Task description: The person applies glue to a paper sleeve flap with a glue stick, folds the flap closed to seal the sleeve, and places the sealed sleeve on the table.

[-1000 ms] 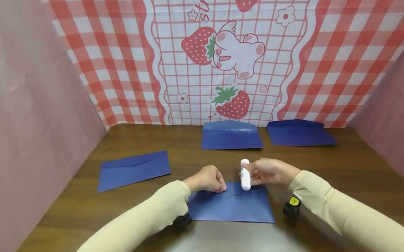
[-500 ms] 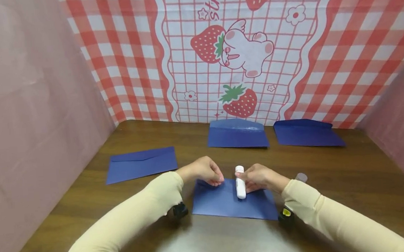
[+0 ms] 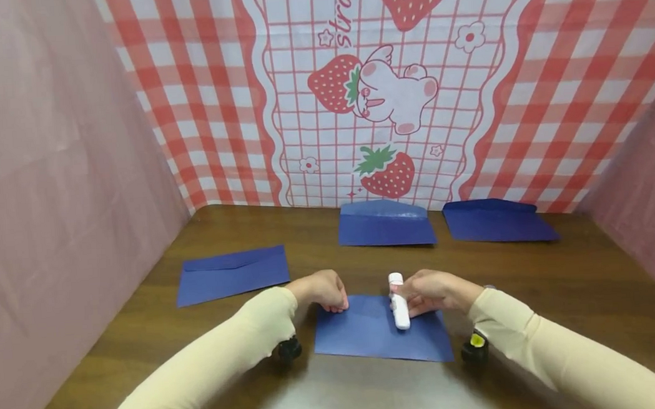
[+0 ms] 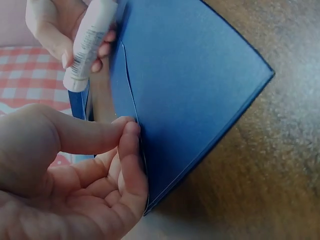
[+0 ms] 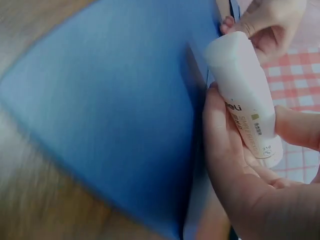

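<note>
cloth [image 3: 214,105] with strawberries is hung behind the brown table [image 3: 116,342], where a left envelope [image 3: 233,277], a back envelope [image 3: 386,230] and a right envelope [image 3: 497,223] are laid. a front envelope [image 3: 364,337] is set between the forearms; its far edge is pinched by thumb and forefinger of the left hand [image 3: 324,290]. a glue stick [image 3: 401,312] is gripped over it by thumb and fingers of the right hand [image 3: 431,291]; whether paper is touched by the glue stick cannot be told. compared with half a second ago, the left hand is placed nearer the front envelope's left end, and a small grey thing [image 3: 490,286] is mostly hidden by the right sleeve [image 3: 506,315].
</note>
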`<state>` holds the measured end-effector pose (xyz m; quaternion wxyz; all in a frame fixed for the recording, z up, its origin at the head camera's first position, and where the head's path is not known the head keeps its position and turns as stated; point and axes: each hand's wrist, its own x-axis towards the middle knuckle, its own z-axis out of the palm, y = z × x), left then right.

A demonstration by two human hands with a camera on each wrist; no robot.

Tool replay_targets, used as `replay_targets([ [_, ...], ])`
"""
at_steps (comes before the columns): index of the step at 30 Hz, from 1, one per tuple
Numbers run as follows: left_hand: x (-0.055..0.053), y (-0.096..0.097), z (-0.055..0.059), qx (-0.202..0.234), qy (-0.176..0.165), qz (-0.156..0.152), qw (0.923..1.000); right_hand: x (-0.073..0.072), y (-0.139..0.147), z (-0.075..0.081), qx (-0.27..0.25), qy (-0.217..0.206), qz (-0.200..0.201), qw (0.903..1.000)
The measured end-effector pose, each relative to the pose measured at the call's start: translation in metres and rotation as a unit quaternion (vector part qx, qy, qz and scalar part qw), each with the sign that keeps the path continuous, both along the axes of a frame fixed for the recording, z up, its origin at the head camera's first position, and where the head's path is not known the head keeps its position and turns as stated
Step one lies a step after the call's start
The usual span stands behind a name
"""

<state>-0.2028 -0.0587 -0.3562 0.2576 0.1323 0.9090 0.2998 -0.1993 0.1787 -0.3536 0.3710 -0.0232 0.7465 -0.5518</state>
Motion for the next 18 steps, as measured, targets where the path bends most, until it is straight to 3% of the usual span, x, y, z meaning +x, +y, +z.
replay_targets([
  [7, 0.01, 0.002, 0.002, -0.002, 0.025, 0.014, 0.9996, 0.008, 0.021, 0.002, 0.057, 0.038, -0.016, 0.9975],
  [12, 0.016, 0.012, 0.003, -0.012, 0.023, 0.019, 0.9995, 0.015, 0.025, -0.006, 0.063, 0.062, 0.009, 0.9961],
  [18, 0.016, 0.041, 0.011, 0.005, 0.035, -0.014, 0.9993, 0.011, 0.022, -0.002, 0.068, 0.046, -0.001, 0.9966],
])
